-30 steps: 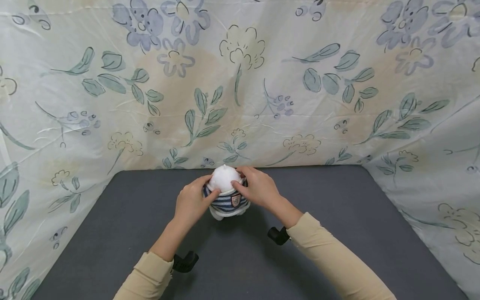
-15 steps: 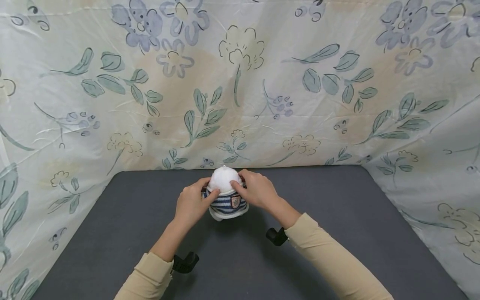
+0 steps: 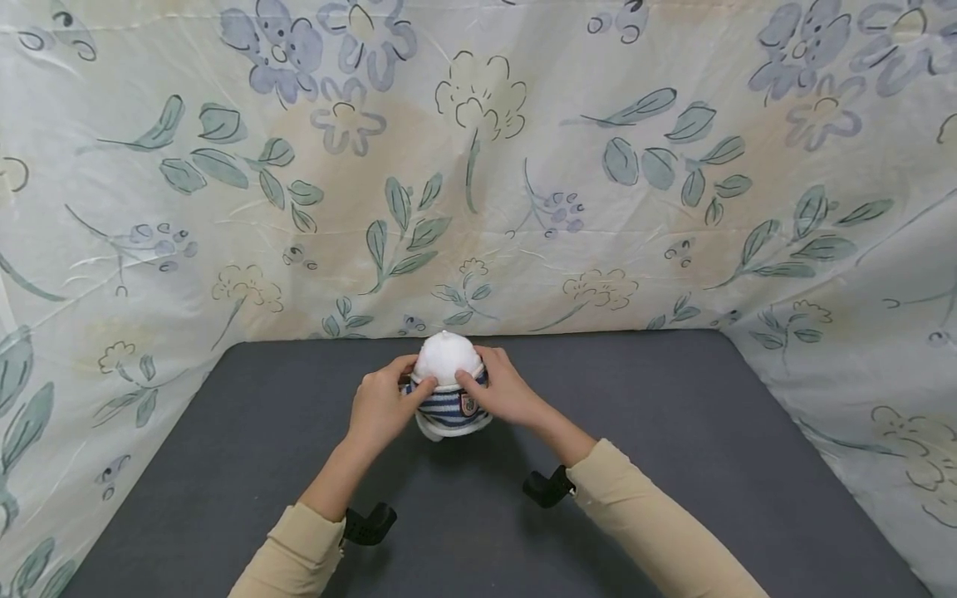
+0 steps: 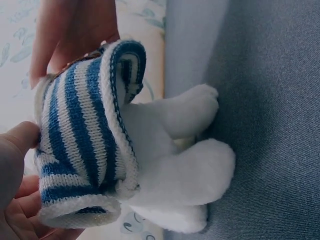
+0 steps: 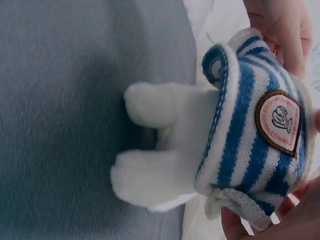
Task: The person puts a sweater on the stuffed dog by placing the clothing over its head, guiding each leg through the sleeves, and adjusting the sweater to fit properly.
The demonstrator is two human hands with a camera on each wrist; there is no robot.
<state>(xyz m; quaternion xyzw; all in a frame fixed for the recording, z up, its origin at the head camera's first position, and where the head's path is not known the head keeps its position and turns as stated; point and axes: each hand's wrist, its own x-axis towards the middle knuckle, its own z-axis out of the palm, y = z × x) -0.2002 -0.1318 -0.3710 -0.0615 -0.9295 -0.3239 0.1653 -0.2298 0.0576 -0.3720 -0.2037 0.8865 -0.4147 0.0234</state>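
**Sweater bunched at the neck, body bare**

Head view: the plush toy [image 3: 447, 390] stands near the back edge of the grey table [image 3: 673, 432], about midway along it. The left hand [image 3: 377, 407] and right hand [image 3: 504, 392] both pinch the striped sweater [image 3: 449, 407] just under the white head. It looks gathered high, with the pull over the head not yet done.

Left wrist view: blue-and-white knit sweater [image 4: 82, 150] rolled at the hem, white fluffy legs free on the table [image 4: 270, 125], thumb against the knit.

Right wrist view: a round brown badge [image 5: 279, 121] sits on the stripes and fingers curl at the sweater's edge.
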